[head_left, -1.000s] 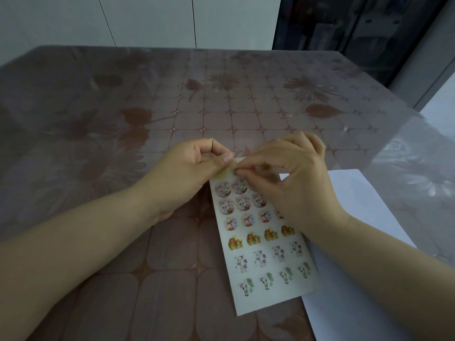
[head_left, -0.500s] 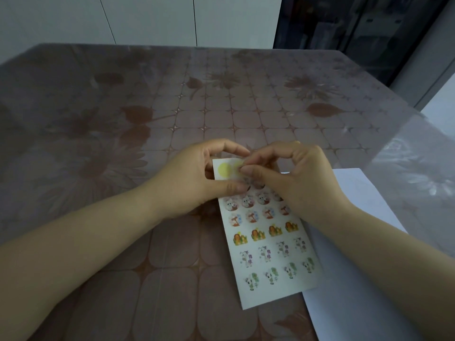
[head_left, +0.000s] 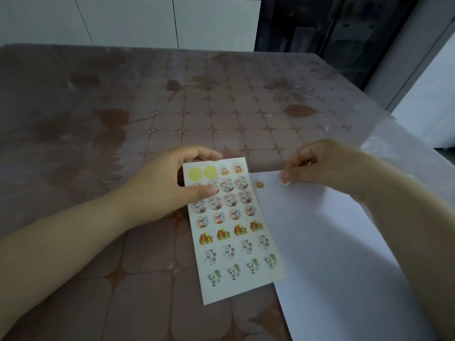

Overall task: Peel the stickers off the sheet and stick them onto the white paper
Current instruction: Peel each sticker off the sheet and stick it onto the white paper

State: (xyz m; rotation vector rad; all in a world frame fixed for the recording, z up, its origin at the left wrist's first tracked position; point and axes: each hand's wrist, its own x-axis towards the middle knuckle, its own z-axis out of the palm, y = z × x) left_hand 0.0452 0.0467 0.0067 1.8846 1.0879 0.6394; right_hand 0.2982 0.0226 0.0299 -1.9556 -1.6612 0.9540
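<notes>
Brown tile-and-flower patterned counter [head_left: 172, 119] filled most of the shot, with white cabinets [head_left: 123, 20] and a dark glass unit [head_left: 332, 25] behind it. The sticker sheet [head_left: 236, 286] lay flat near the front, rows of little cartoon animals on it plus two plain yellow circles at the top left. Its lower right corner overlapped the white paper [head_left: 332, 242] beside it.

The left hand [head_left: 167, 185] gripped the sheet's upper left edge, thumb pressed on top and fingers curled round the far edge. The right hand [head_left: 317, 163] was over the paper's top edge, its fingers [head_left: 295, 172] pinched shut on one small sticker [head_left: 285, 181]. It was a bit blurry, so whether that one touched the paper was hard to tell. Another tiny orange sticker [head_left: 259, 184] sat on the paper just beside the sheet, between the two hands.
</notes>
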